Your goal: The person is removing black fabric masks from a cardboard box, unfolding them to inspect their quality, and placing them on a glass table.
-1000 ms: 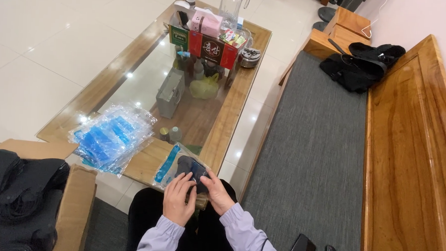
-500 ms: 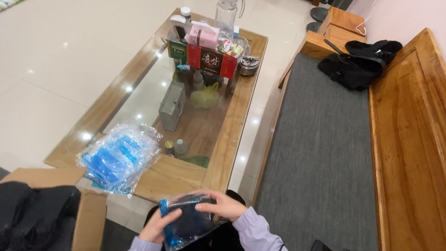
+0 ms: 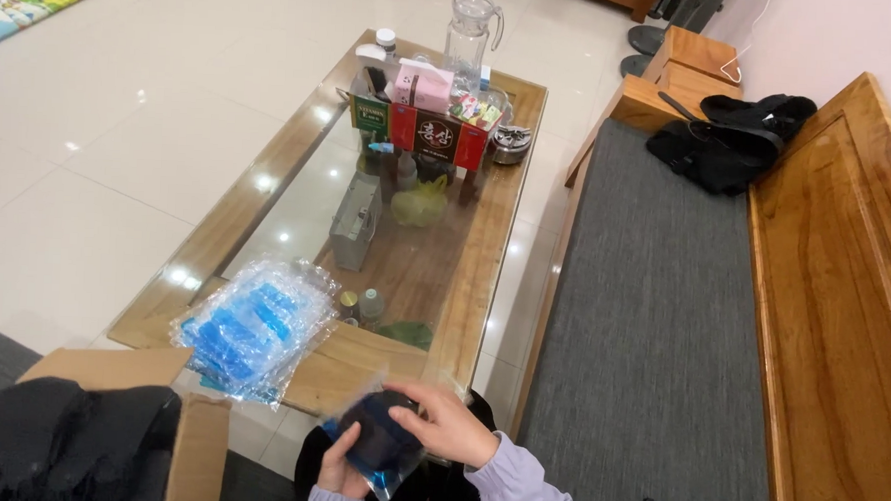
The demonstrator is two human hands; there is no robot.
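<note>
A glass-topped coffee table point(image 3: 486, 242) fills the frame; at its seven o'clock, blue packets point(image 3: 252, 327). At six o'clock, left hand point(image 3: 341, 468) and right hand point(image 3: 448, 426) clamp a dark item in a clear bag point(image 3: 377, 443): seemingly light, slippery, best gripped at its edges.

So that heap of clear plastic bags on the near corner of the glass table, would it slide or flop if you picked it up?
The stack of bags is probably floppy: it overhangs the table edge and its crinkled edges sag. The glossy film likely lets bags slip off one another. It looks light, being thin film.
</note>
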